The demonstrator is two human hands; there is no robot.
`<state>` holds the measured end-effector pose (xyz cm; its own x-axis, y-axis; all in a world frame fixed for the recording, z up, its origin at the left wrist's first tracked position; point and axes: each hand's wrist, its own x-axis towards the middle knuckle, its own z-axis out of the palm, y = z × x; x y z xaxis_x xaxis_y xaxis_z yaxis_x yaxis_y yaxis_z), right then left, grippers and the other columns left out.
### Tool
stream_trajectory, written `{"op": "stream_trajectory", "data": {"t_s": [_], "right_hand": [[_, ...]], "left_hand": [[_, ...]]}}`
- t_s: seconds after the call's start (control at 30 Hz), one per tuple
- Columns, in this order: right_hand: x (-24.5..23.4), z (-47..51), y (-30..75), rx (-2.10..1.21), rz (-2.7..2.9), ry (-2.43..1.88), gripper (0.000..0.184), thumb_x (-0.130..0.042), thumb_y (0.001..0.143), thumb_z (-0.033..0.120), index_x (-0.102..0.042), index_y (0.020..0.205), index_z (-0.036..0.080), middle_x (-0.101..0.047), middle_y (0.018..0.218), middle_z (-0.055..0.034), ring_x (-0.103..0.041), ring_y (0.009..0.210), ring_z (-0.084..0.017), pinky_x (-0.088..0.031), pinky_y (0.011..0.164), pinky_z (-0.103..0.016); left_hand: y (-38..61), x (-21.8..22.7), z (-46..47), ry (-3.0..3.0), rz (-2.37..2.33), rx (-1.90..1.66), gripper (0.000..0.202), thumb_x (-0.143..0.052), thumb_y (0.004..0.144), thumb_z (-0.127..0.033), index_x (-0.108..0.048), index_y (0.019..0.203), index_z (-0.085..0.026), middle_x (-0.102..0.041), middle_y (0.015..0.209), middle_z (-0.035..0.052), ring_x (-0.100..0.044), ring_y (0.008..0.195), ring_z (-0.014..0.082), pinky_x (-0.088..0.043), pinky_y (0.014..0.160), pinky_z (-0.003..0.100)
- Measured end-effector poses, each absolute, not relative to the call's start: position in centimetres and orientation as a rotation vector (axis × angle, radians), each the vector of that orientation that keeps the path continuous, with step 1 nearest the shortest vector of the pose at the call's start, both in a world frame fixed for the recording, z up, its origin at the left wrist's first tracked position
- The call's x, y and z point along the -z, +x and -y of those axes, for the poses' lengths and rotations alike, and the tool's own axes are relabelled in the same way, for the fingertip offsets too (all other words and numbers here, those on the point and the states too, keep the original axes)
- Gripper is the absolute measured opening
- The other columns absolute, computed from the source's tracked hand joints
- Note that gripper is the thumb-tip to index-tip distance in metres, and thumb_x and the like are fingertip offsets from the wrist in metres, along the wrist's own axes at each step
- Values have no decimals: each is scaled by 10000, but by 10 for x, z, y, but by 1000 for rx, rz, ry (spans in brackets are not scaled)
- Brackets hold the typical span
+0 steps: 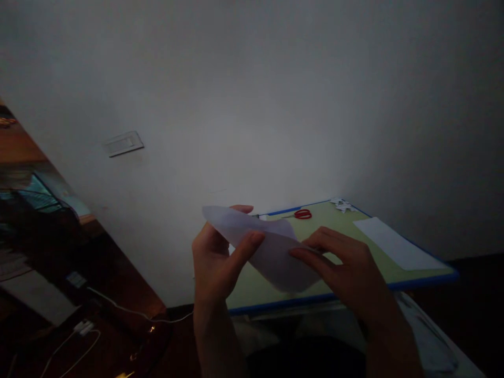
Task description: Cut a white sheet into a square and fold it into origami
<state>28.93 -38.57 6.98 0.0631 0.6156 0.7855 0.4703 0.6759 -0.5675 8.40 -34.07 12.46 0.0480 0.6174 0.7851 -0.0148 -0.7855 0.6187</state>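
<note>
Head view: a pale wall (252, 105) rises behind the grip; the green table (252, 291) spreads beneath. Between left hand (218, 268) and right hand (350, 257), both pinching it, is a curved paper (287, 268), apparently being bent; the next move seems to call for light, steady pressure. Scissors (303, 214) lie beyond the grip

Dim light, slight blur, murky lower corners

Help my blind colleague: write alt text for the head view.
A left hand and right hand hold a bent pale sheet over a blue-edged green table; red-handled scissors, white scraps and another sheet lie on it.
</note>
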Motion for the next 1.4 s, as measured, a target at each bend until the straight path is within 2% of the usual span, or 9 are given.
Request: {"op": "stream_trajectory", "data": {"t_s": [0.1, 0.2, 0.37, 0.53, 0.67, 0.93, 1.13, 1.27, 1.4], "right_hand": [[-61, 405, 303, -176, 1602, -939, 231, -724, 987, 334, -707, 776, 240, -656, 752, 26, -631, 693, -144, -460, 644, -269], [-49, 415, 319, -214, 1655, -1002, 268, -695, 1002, 359, -693, 759, 247, -655, 754, 28, -633, 683, -142, -466, 647, -264], [-37, 420, 334, -310, 1710, -1069, 206, -665, 1017, 338, -727, 831, 275, -683, 829, 24, -666, 764, -150, -492, 700, -254], [-28, 408, 325, -403, 1762, -1101, 192, -699, 993, 311, -711, 809, 259, -675, 829, 24, -657, 765, -152, -484, 710, -263], [-17, 392, 317, -400, 1763, -1174, 241, -749, 958, 347, -668, 759, 237, -649, 779, 24, -626, 728, -163, -452, 692, -287], [-10, 382, 315, -367, 1788, -1219, 351, -730, 963, 457, -653, 709, 227, -627, 745, 22, -608, 698, -168, -440, 690, -308], [-16, 387, 316, -423, 1853, -1124, 164, -656, 1024, 334, -768, 924, 267, -715, 912, -1, -687, 857, -176, -520, 789, -291], [-21, 390, 313, -411, 1880, -1076, 153, -645, 1025, 288, -766, 935, 269, -732, 915, 0, -702, 856, -170, -549, 778, -280], [-20, 392, 309, -402, 1890, -1061, 184, -589, 1056, 291, -756, 1132, 303, -766, 1069, -7, -729, 1008, -180, -573, 894, -301]], "left_hand": [[97, -121, 363, 1803, -675, -1802, 326, -912, 783, -306, -787, 1076, -237, -782, 854, 29, -723, 721, 159, -568, 615, 206], [106, -104, 368, 1725, -723, -1801, 268, -896, 799, -350, -797, 1019, -233, -769, 784, 20, -702, 669, 144, -539, 555, 183], [108, -66, 359, 1551, -796, -1789, 250, -867, 824, -401, -798, 959, -202, -786, 840, 45, -730, 721, 166, -561, 595, 210], [103, -43, 345, 1420, -856, -1694, 378, -778, 910, -450, -729, 1190, -202, -806, 935, 82, -766, 794, 201, -602, 681, 265], [104, -35, 339, 1375, -816, -1710, 500, -795, 885, -481, -667, 1287, -213, -794, 1113, 118, -786, 886, 236, -630, 723, 308], [107, -31, 337, 1272, -824, -1813, 389, -810, 881, -461, -705, 1141, -191, -811, 912, 64, -767, 729, 179, -623, 669, 264], [113, -36, 339, 1133, -761, -1895, 346, -794, 891, -474, -640, 1023, -194, -766, 768, 20, -763, 648, 198, -635, 583, 289], [115, -39, 341, 1066, -738, -1940, 336, -786, 904, -466, -575, 923, -206, -683, 662, -34, -719, 561, 157, -587, 518, 233], [116, -43, 344, 986, -747, -2022, 363, -796, 892, -473, -545, 889, -210, -630, 636, -68, -680, 512, 120, -541, 488, 193]]}}
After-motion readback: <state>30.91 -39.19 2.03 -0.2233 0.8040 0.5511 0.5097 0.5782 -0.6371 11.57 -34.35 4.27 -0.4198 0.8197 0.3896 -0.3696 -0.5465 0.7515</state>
